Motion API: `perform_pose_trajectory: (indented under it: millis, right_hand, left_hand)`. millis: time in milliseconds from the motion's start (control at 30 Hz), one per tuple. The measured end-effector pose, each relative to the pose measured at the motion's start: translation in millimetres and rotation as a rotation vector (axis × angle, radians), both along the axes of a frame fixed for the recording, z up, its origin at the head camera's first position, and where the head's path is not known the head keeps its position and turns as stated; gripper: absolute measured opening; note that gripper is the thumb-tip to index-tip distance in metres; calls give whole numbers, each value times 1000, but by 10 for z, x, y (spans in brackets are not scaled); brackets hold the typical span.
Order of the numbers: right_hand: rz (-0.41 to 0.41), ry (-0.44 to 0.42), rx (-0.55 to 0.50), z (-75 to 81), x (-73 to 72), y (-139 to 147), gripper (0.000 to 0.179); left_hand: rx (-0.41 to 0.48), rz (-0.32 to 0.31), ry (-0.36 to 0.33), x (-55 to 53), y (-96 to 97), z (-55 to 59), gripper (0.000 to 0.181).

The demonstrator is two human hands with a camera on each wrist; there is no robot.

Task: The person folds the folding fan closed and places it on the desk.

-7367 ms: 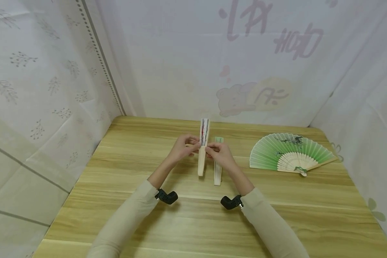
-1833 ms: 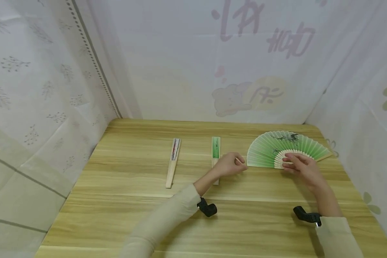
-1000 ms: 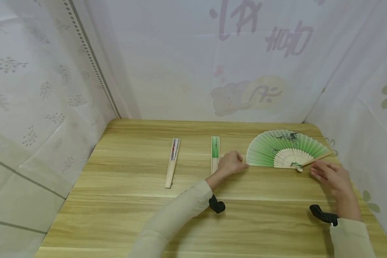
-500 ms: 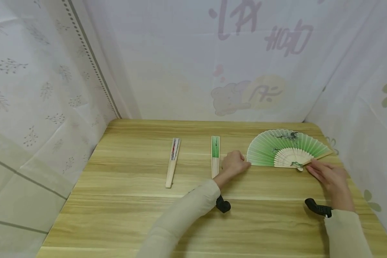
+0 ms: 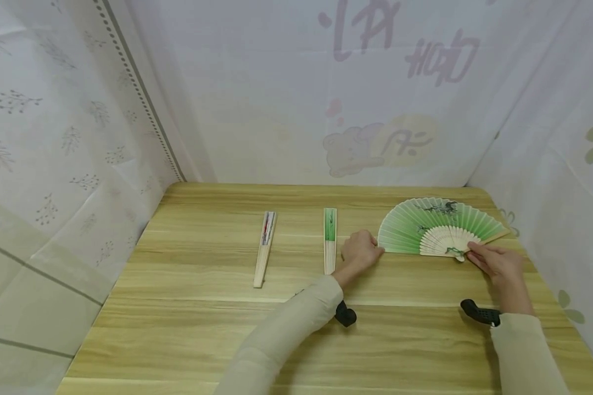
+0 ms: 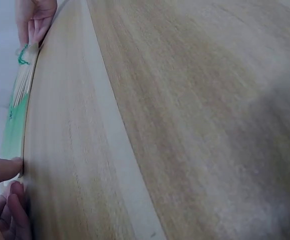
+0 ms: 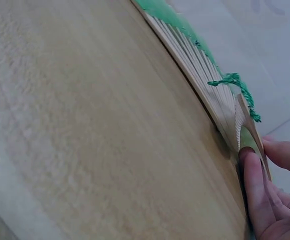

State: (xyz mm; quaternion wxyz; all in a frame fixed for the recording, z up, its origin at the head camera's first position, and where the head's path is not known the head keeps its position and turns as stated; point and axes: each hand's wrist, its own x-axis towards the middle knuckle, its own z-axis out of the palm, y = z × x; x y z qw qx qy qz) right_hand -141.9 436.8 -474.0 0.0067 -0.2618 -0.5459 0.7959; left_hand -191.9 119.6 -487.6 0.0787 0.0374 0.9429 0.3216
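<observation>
A green folding fan (image 5: 400, 230) lies spread at the right of the table, its pale ribs meeting at a pivot with a green cord (image 7: 233, 80). My left hand (image 5: 361, 249) pinches the fan's left outer corner between thumb and fingers, as the left wrist view shows at its lower left. My right hand (image 5: 501, 266) pinches the right guard stick close to the pivot; in the right wrist view the thumb and fingers (image 7: 257, 192) are on either side of it. A folded green fan (image 5: 330, 233) lies just left of my left hand.
Farther left lies a folded fan with a white, red and grey leaf (image 5: 265, 249). The wooden table (image 5: 202, 329) has patterned cloth (image 5: 257, 109) behind it and along both sides. A black wrist camera (image 5: 479, 312) sits at each cuff.
Earlier both hands held the folded white fan; it now lies at left. My hands have since moved to the green fan, and my right hand has shifted along the guard stick toward the pivot.
</observation>
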Motion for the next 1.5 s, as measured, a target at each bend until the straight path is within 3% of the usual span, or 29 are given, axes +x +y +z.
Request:
perform_pose_trajectory:
  millis: [167,367,700,1167,1500]
  right_hand:
    - [-13,2,9,-11,-12,-12,18]
    - [-22,-9,11,-24,-15,-15,20]
    - [-33,-51,19,-48,-30,12,25]
    - [-34,-26,-66,-66,-3,12,22]
    - [-29,-44,-114,9,11,-16,17]
  left_hand:
    - [-22,0,26,-19,0,1,13]
    - [-40,4,6,-43,4,-8,22]
    - [35,44,8,-40,-4,-18,27]
    - [7,-12,-20,-30,-41,46,26]
    - [91,-38,29,-26,-102,23,23]
